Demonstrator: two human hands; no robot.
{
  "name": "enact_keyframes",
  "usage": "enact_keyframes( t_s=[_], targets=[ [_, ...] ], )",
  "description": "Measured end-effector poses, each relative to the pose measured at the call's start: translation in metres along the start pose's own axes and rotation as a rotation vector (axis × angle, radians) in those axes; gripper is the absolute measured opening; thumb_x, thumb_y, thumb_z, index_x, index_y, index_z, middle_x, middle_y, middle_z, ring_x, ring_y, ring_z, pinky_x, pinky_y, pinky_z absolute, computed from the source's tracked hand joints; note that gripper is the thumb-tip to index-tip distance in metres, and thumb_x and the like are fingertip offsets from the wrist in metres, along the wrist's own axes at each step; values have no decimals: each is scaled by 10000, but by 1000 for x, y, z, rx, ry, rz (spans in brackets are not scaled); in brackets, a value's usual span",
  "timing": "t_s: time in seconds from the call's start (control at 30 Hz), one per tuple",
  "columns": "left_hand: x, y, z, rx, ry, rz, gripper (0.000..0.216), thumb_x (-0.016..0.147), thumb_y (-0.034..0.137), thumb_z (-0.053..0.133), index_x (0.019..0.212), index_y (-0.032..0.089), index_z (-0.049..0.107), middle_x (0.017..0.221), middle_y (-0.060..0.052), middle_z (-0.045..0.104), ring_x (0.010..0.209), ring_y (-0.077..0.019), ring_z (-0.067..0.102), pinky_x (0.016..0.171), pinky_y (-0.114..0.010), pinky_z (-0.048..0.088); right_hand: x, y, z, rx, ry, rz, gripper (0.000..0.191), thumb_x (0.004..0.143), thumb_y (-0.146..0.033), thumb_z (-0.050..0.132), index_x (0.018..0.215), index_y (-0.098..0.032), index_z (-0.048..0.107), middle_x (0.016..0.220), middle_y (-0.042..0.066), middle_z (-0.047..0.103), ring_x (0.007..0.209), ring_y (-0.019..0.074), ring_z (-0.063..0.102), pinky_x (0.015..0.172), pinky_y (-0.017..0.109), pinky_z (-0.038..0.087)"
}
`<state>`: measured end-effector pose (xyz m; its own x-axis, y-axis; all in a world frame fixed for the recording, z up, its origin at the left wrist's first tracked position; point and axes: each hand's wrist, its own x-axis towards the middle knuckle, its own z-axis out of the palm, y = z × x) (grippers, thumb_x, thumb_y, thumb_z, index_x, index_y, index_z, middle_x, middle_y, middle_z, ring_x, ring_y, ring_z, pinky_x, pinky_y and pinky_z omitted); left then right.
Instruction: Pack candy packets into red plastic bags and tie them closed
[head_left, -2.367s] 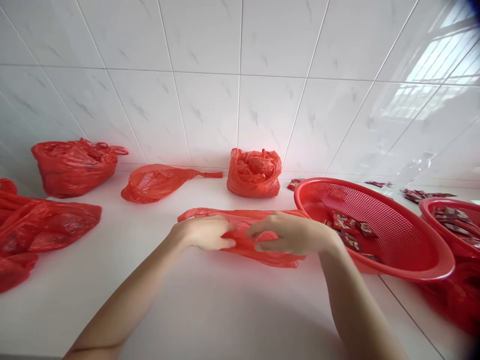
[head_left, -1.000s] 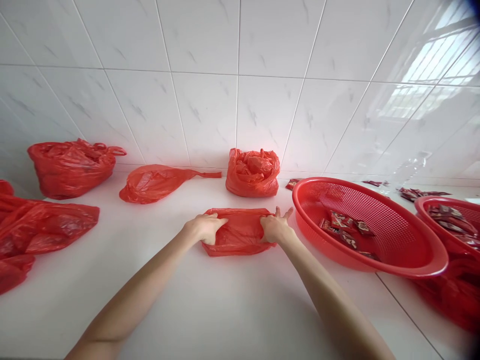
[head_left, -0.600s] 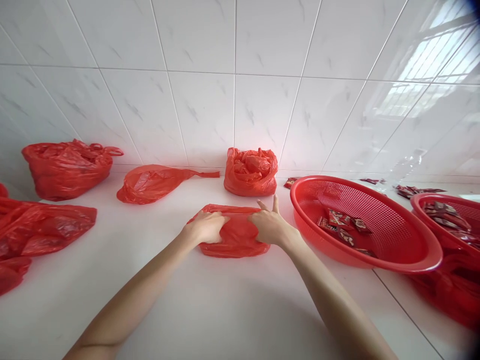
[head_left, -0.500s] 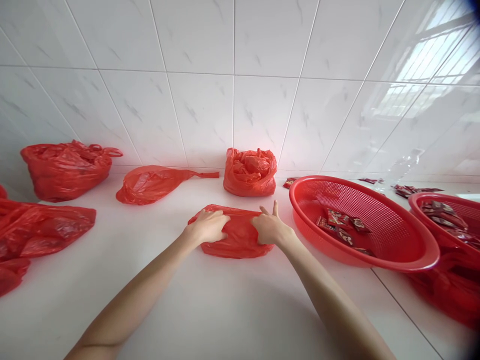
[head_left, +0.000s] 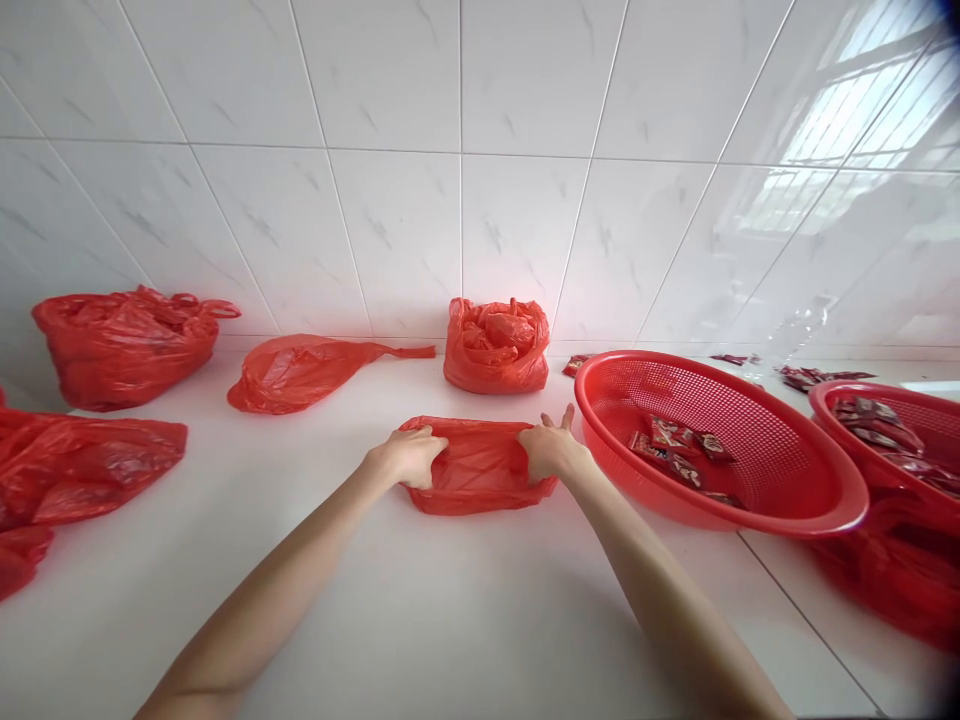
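A red plastic bag lies on the white counter in front of me, its mouth spread into a wide rectangle with folded-down edges. At the bag's left end, my left hand grips the rim, fingers curled over into the opening. My right hand has hold of the right end, some fingers inside and others raised above the rim. Between my hands I can see the bag's inner bottom, with nothing lying on it. Parts of my fingertips are hidden by the plastic.
On the right stands a red perforated basket with several small wrapped packets; another red basket holds more. A filled red bag sits by the tiled wall. More red bags lie left. A clear bottle stands back right.
The bag's mouth has been pulled wider, so its inside now shows. My right hand has shifted slightly to the right, and both hands reach further into the ends.
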<state>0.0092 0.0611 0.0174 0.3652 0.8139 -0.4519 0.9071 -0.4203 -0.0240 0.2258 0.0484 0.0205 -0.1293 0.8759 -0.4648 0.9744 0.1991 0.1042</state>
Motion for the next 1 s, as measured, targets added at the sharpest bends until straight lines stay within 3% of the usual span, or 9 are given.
enact_keyframes(
  t_s=[0.1,0.23,0.4,0.57,0.77,0.83,0.9,0.97,1.0],
  targets=[
    [-3,3,-1,-12,-23,-22,589,579,127,651,1163,192,612,1159,-153,573,948,-313,640,635,-327,510,-12,0,-8,42,85,-103,523,735,-252,734,1238,-154,630,1281,163,640,1508,397,174,1127,732,-72],
    [-6,6,-2,-27,3,-9,614,631,181,645,1241,222,592,1205,-149,566,981,-321,641,690,-347,517,-24,-5,-13,39,233,-205,338,777,-206,668,1109,-142,672,1108,143,702,1479,375,269,1146,694,-78],
    [-10,9,-1,-50,64,29,391,695,314,631,1076,228,625,1122,-112,597,915,-296,639,686,-357,511,-18,-13,-6,-26,109,-146,354,711,-194,712,1057,-124,680,1095,173,703,1432,405,334,1127,725,-77],
    [-5,9,3,-40,104,97,212,666,293,659,855,213,607,941,-91,635,1003,-313,609,760,-362,505,-1,-7,5,-49,68,-51,435,725,-102,632,1159,-91,659,1195,213,667,1364,414,414,1099,775,-26],
    [-6,11,4,-76,57,50,278,705,363,650,932,203,641,993,-121,674,958,-320,652,717,-364,524,-6,0,0,-18,64,-69,437,716,-116,664,1153,-107,670,1209,204,668,1496,428,189,1124,752,-31],
    [-10,13,1,-86,59,47,393,755,434,618,1071,203,645,1150,-148,657,1086,-345,630,795,-385,530,-23,3,-9,54,182,-188,457,764,-253,695,1210,-160,655,1213,158,682,1515,391,161,1157,710,-43],
    [-15,15,-3,-124,58,55,497,806,501,566,1212,218,616,1323,-150,597,1241,-357,558,895,-402,514,-48,11,-22,183,399,-328,506,852,-394,632,1329,-230,596,1308,107,654,1523,343,170,1189,664,-25],
    [-21,15,-8,-180,54,85,564,840,533,524,1324,247,569,1456,-120,516,1353,-347,472,963,-400,492,-74,30,-35,290,587,-339,563,910,-477,549,1435,-277,510,1428,82,576,1491,325,269,1208,614,83],
    [-24,15,-10,-203,59,106,592,851,537,512,1374,260,538,1501,-100,479,1391,-338,432,987,-396,482,-85,43,-40,327,613,-286,589,916,-495,538,1465,-289,478,1450,83,555,1444,322,360,1195,575,191]
  ],
)
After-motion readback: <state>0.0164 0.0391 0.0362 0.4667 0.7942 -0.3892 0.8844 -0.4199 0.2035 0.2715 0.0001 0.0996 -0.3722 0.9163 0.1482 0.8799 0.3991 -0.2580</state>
